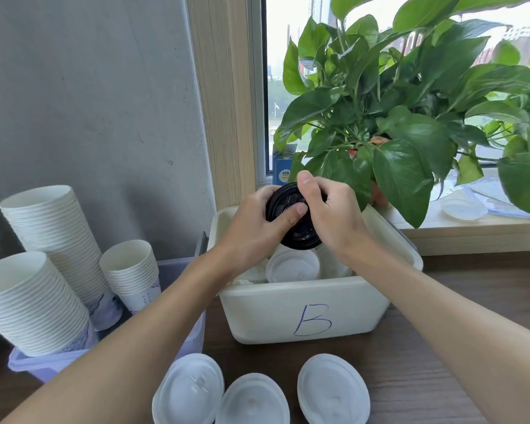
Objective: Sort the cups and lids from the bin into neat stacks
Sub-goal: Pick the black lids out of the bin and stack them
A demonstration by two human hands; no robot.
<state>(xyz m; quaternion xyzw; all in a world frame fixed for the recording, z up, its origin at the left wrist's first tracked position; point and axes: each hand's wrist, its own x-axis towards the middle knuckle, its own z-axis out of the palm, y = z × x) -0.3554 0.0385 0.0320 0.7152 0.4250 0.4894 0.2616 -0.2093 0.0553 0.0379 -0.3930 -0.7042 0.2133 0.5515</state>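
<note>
Head view: left hand [251,228] and right hand [328,209] grip black lid [291,221].

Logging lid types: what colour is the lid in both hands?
The lid is black; head view.

handwritten blue letter "b" on white bin [303,301] front wall

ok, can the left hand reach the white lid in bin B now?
Probably, once freed: the bin is open-topped and the white lid lies uncovered just below the left hand. That hand grips the black lid, with the right hand.
</note>
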